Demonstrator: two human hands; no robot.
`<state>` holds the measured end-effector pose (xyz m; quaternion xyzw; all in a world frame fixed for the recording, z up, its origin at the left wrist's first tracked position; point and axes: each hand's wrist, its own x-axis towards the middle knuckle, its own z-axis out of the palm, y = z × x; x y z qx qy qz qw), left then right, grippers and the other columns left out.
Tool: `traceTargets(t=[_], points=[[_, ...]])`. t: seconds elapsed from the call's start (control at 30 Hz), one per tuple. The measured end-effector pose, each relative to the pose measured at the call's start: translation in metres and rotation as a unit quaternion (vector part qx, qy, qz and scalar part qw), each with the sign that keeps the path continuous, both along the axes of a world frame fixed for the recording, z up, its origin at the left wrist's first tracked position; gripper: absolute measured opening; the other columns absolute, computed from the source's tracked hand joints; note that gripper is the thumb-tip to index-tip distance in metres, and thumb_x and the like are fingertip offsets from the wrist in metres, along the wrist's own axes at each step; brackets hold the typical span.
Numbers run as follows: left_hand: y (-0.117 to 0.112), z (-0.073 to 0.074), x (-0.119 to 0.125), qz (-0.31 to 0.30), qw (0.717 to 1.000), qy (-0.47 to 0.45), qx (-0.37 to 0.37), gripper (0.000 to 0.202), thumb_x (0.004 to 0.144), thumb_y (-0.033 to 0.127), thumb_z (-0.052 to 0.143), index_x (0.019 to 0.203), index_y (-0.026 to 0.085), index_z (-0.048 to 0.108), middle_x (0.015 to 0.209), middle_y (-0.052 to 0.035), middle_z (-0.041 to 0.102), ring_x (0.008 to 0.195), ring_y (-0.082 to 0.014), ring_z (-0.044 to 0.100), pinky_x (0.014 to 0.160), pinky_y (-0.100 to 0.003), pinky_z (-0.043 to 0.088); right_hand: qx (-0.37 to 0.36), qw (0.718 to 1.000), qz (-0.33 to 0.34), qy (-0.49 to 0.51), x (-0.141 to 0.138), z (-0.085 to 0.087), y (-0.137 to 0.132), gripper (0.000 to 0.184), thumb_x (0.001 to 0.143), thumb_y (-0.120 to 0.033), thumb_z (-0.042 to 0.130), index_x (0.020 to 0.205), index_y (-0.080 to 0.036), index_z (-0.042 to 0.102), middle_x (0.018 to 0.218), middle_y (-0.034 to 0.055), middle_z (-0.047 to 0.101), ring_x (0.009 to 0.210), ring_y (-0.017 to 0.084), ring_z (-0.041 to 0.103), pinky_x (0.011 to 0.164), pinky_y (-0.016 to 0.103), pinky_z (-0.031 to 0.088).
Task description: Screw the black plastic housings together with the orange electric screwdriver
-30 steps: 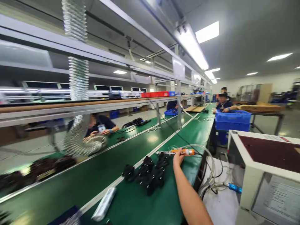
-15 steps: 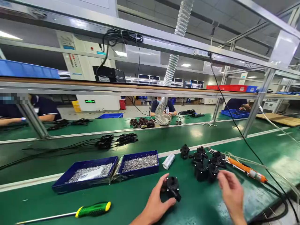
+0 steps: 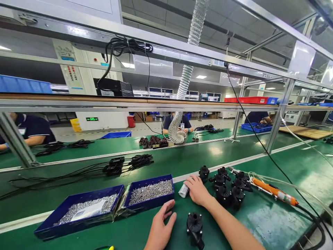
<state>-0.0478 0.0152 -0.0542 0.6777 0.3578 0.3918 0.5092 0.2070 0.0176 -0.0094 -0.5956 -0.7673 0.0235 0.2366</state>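
Room: a factory line, with a green bench (image 3: 260, 222) under me, a conveyor beyond it and co-workers seated across.

Head view, my right hand (image 3: 198, 190): it reaches left across the bench, fingers curled loosely on a small white roll (image 3: 183, 190). Whether it grips the roll I cannot tell.

My left hand (image 3: 160, 229): it lies flat and spread on the bench, holding nothing, just left of a black pump (image 3: 194, 225).

Pump's place: upright between my two forearms, apart from the cluster of pumps (image 3: 229, 185) to the right.

Roll's axis: it tilts up and to the right, with its near end toward the screw tray (image 3: 151, 194).

Nearer hand: the left is closer to the lone pump; the right is on the roll.
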Motion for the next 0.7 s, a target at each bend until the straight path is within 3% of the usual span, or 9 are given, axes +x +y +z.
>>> traceTargets(t=[0.13, 0.23, 0.3, 0.43, 0.53, 0.7], points=[[-0.002, 0.004, 0.001, 0.015, 1.000, 0.005, -0.016, 0.063, 0.087, 0.053, 0.071, 0.140, 0.018, 0.065, 0.150, -0.0165, 0.066, 0.141, -0.0359, 0.061, 0.120, -0.054, 0.052, -0.022, 0.998, 0.056, 0.020, 0.003, 0.001, -0.017, 0.043, 0.082, -0.008, 0.065, 0.124, -0.021, 0.066, 0.130, 0.0102, 0.061, 0.128, 0.031, 0.051, 0.116, 0.051, 0.042], [-0.008, 0.006, 0.004, 0.035, 0.999, 0.012, -0.018, 0.066, 0.080, 0.043, 0.081, 0.140, 0.020, 0.065, 0.148, -0.0149, 0.067, 0.138, -0.0355, 0.062, 0.119, -0.054, 0.052, -0.052, 0.991, 0.103, 0.060, 0.001, 0.001, -0.032, 0.045, 0.083, -0.005, 0.063, 0.123, -0.025, 0.065, 0.129, 0.0069, 0.058, 0.118, 0.021, 0.057, 0.104, 0.034, 0.051], [-0.009, 0.006, 0.005, 0.049, 0.999, 0.007, -0.019, 0.068, 0.074, 0.034, 0.085, 0.138, 0.020, 0.066, 0.146, -0.0149, 0.068, 0.134, -0.0352, 0.063, 0.116, -0.053, 0.054, -0.065, 0.987, 0.123, 0.081, -0.002, -0.002, -0.037, 0.046, 0.085, -0.004, 0.063, 0.125, -0.026, 0.064, 0.131, 0.0060, 0.056, 0.117, 0.018, 0.059, 0.103, 0.030, 0.051], [-0.007, 0.009, 0.005, 0.058, 0.998, -0.008, -0.007, 0.055, 0.074, 0.026, 0.078, 0.128, 0.021, 0.070, 0.136, -0.0122, 0.071, 0.126, -0.0317, 0.066, 0.107, -0.049, 0.058, -0.043, 0.986, 0.119, 0.110, -0.009, -0.010, -0.032, 0.045, 0.087, -0.018, 0.078, 0.129, -0.026, 0.064, 0.134, 0.0089, 0.054, 0.124, 0.025, 0.055, 0.108, 0.040, 0.049], [-0.006, 0.014, 0.006, 0.049, 0.999, 0.000, 0.021, 0.032, 0.082, 0.028, 0.072, 0.114, 0.023, 0.073, 0.122, -0.0083, 0.072, 0.114, -0.0279, 0.068, 0.098, -0.045, 0.059, -0.002, 0.985, 0.115, 0.126, -0.013, -0.017, -0.025, 0.031, 0.096, -0.029, 0.075, 0.125, -0.024, 0.068, 0.129, 0.0110, 0.058, 0.122, 0.028, 0.054, 0.106, 0.046, 0.047], [-0.003, 0.018, 0.008, 0.061, 0.997, 0.006, 0.054, 0.019, 0.083, 0.025, 0.071, 0.102, 0.023, 0.072, 0.107, -0.0059, 0.070, 0.101, -0.0248, 0.066, 0.082, -0.036, 0.055, 0.051, 0.979, 0.134, 0.146, -0.022, -0.027, -0.019, 0.022, 0.096, -0.024, 0.076, 0.117, -0.021, 0.070, 0.113, 0.0090, 0.065, 0.113, 0.027, 0.054, 0.099, 0.047, 0.048]])
